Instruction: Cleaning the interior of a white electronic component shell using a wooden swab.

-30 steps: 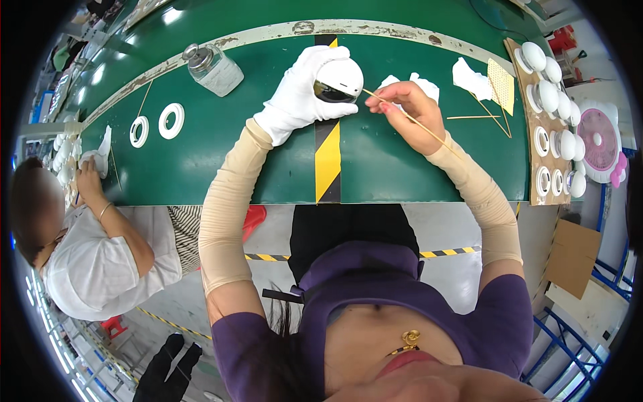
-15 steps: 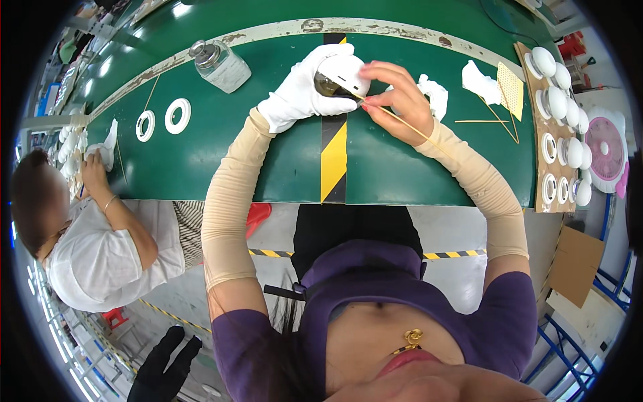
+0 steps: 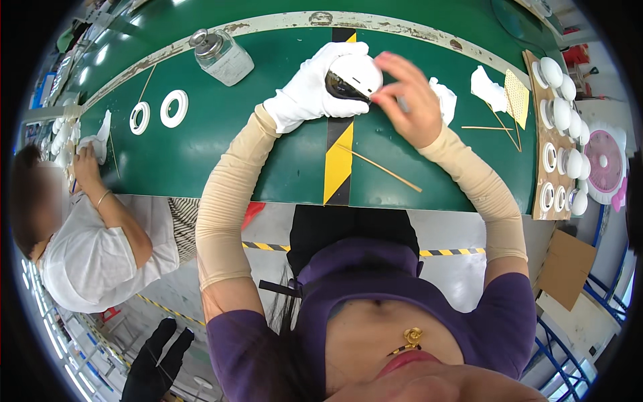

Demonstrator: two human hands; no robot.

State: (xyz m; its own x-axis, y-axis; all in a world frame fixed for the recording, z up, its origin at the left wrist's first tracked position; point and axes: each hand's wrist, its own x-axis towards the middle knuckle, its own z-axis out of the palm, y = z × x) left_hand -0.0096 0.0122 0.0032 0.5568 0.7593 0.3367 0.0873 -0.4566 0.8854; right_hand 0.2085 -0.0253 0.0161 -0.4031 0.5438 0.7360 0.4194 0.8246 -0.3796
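My left hand (image 3: 312,90), in a white glove, is closed around a round white device (image 3: 360,72) with a glossy black face on its lower left. Slots show in the white part. My right hand (image 3: 414,100), bare and slightly blurred, is at the device's right side. Its thumb and fingers are apart around the edge; whether they touch it I cannot tell. Below the hands a thin wooden stick (image 3: 380,169) lies loose on the green table (image 3: 281,171), one end over the black and yellow tape.
A glass jar with metal top (image 3: 224,60) and white rings (image 3: 175,108) stand left. At right lie crumpled white cloths (image 3: 487,87), a yellow sponge (image 3: 516,98), sticks (image 3: 487,127) and a board of round white devices (image 3: 541,134). A co-worker (image 3: 100,248) works at far left.
The wooden stick has left my right hand and now lies on the table. My right fingers have spread apart, while my left hand still grips the device.
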